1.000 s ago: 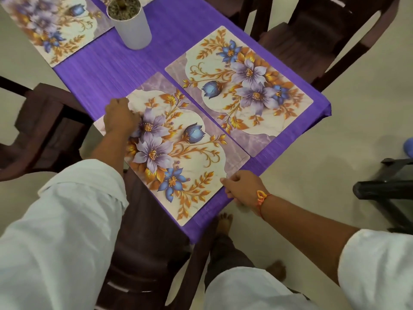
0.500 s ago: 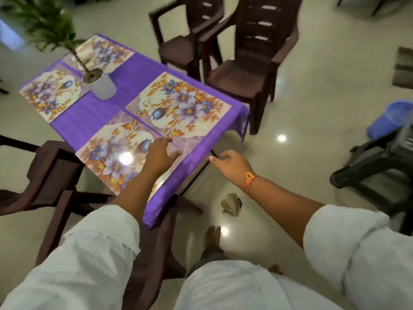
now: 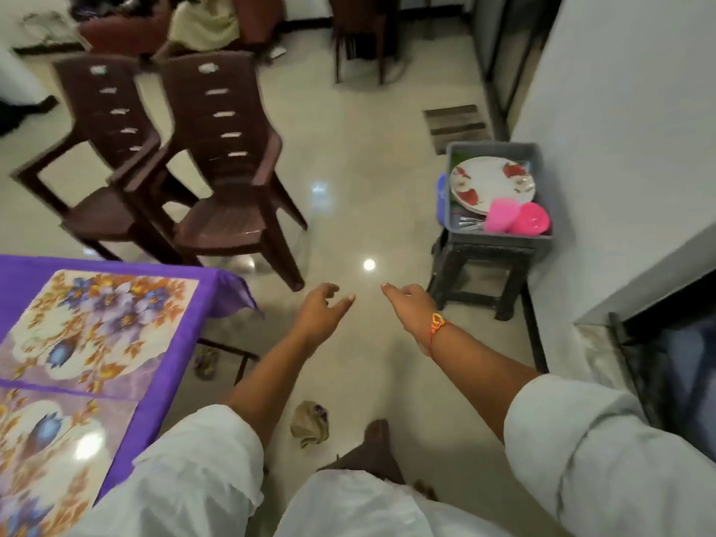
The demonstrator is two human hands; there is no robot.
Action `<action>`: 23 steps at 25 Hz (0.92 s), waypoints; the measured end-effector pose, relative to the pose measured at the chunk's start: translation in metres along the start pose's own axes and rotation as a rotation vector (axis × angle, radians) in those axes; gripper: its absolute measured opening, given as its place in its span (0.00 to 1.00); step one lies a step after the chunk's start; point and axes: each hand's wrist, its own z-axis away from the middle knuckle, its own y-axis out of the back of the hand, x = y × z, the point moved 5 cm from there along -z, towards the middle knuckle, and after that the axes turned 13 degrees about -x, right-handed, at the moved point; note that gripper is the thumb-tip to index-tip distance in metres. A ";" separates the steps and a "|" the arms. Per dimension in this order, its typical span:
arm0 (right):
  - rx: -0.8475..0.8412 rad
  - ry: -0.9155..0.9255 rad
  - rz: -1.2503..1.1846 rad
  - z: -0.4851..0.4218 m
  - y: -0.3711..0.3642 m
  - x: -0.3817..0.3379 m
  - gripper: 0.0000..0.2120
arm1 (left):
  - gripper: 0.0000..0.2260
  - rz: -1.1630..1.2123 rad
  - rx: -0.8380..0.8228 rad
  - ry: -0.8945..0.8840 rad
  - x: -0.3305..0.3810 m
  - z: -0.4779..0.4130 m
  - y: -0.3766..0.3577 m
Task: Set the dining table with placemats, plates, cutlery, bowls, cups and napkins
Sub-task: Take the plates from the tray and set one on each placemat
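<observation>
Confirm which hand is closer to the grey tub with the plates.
Right. The right hand is below-left of the tub, near its stool; the left hand is farther left, over the floor.

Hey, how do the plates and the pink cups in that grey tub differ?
The plates are white with red flowers, flat and stacked; the pink cups are plain pink and deeper. The plates lie farther back; the pink cups sit nearer. Both are in the grey tub.

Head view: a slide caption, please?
Placemats laid, left hand and right hand extend open toward the grey tub of plates.
</observation>
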 end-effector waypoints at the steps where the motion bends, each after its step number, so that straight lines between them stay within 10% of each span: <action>1: 0.038 -0.010 -0.037 -0.008 0.021 0.003 0.28 | 0.24 0.014 -0.032 -0.007 0.016 -0.015 -0.013; 11: 0.266 -0.128 -0.468 -0.123 0.203 -0.026 0.11 | 0.19 0.270 -0.343 0.040 0.155 -0.232 -0.109; 23: 0.421 -0.196 -0.473 -0.260 0.343 -0.074 0.20 | 0.15 0.343 -0.480 0.137 0.260 -0.418 -0.169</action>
